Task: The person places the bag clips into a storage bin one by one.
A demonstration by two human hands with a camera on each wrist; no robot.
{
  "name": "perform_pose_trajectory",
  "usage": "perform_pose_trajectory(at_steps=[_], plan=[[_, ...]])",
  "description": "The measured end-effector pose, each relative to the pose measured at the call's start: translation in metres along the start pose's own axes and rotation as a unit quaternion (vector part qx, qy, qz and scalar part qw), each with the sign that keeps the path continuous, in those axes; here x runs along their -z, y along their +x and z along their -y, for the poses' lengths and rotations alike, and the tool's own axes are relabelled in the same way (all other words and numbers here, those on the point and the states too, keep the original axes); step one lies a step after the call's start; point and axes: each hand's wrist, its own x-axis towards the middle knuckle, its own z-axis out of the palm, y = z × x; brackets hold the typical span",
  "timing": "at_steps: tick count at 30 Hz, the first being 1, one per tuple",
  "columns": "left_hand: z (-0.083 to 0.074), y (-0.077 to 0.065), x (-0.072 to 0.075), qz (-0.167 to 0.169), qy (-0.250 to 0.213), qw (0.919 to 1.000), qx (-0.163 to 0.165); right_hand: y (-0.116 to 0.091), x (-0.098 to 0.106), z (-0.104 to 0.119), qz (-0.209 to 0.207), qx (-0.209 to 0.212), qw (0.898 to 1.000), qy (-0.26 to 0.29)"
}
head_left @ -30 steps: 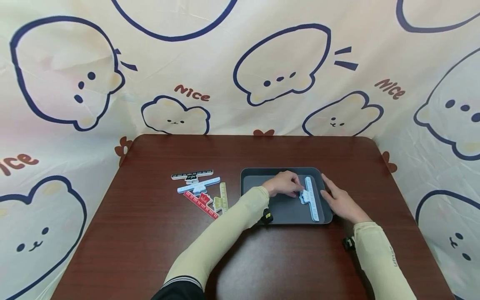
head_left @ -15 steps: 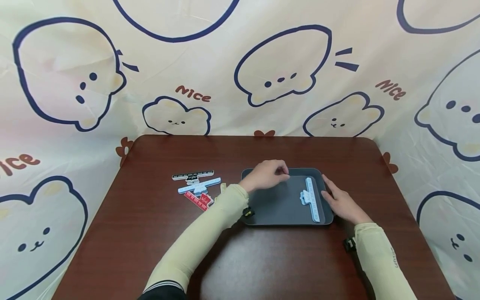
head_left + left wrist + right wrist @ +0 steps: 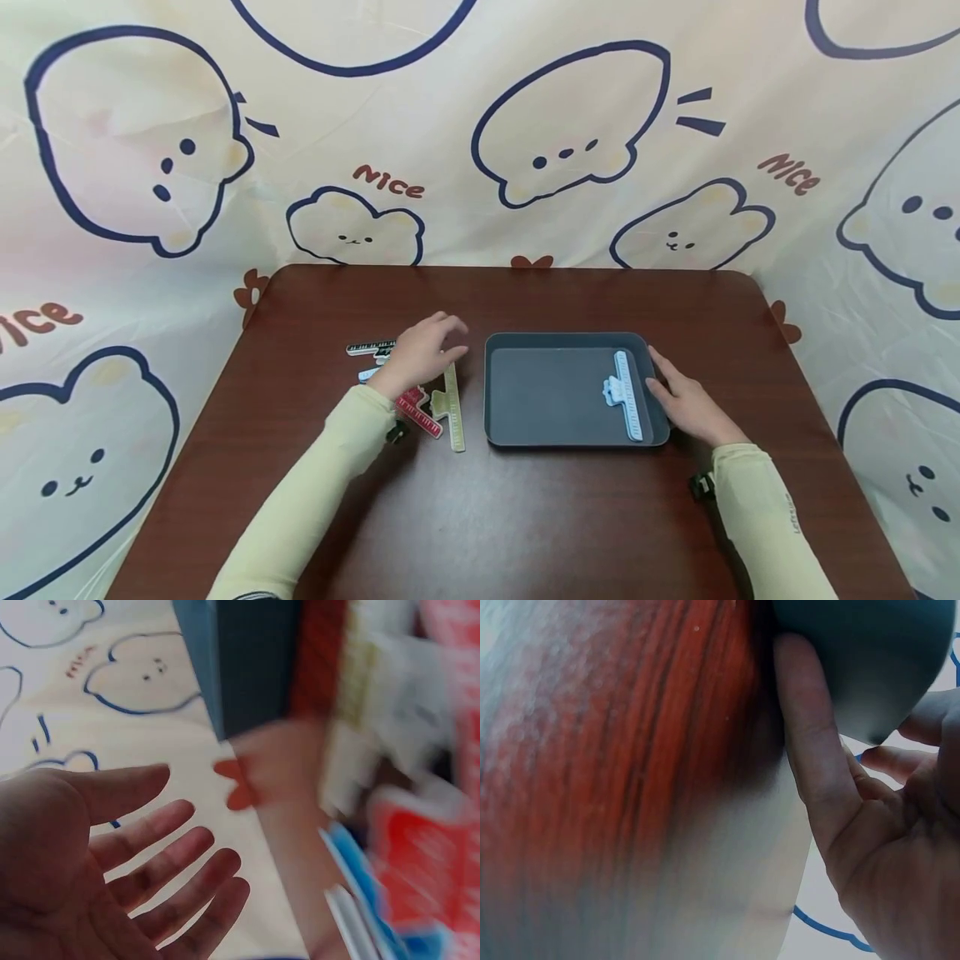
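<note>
A light-blue ruler clip [image 3: 628,396] lies in the right part of the grey tray [image 3: 551,392]. My right hand [image 3: 693,408] rests against the tray's right side with its fingers extended; in the right wrist view a finger [image 3: 810,720] touches the tray wall. To the left, my left hand [image 3: 425,354] is above a group of ruler clips, its fingers loosely bent and holding nothing. Beneath it are a red clip [image 3: 420,412], a yellow-green clip [image 3: 454,408], a black-and-white clip [image 3: 363,347] and a second blue clip [image 3: 367,375], partly hidden by the hand.
The brown wooden table [image 3: 525,517] carries the tray and clips. Behind it and at both sides hangs a pale cloth [image 3: 555,100] with cartoon outlines. Clips in the left wrist view are blurred.
My left hand has let go of the light-blue clip in the tray and moved left, over the group of clips. My right hand stays at the tray's edge.
</note>
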Motion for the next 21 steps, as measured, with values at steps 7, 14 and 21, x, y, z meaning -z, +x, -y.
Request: perform_pose_trajectory(at_steps=[7, 14, 21], plan=[[0.025, -0.039, -0.004, 0.043, 0.052, 0.9977, 0.000, 0.001, 0.000, -0.003, -0.003, 0.002, 1.000, -0.003], [0.030, -0.057, -0.017, 0.040, 0.124, 0.9906, -0.041, 0.000, 0.001, -0.003, -0.004, -0.002, 1.000, -0.007], [0.026, -0.058, -0.023, 0.038, 0.142, 0.9877, -0.054, 0.000, 0.000, 0.000, -0.003, -0.010, 1.000, -0.002]])
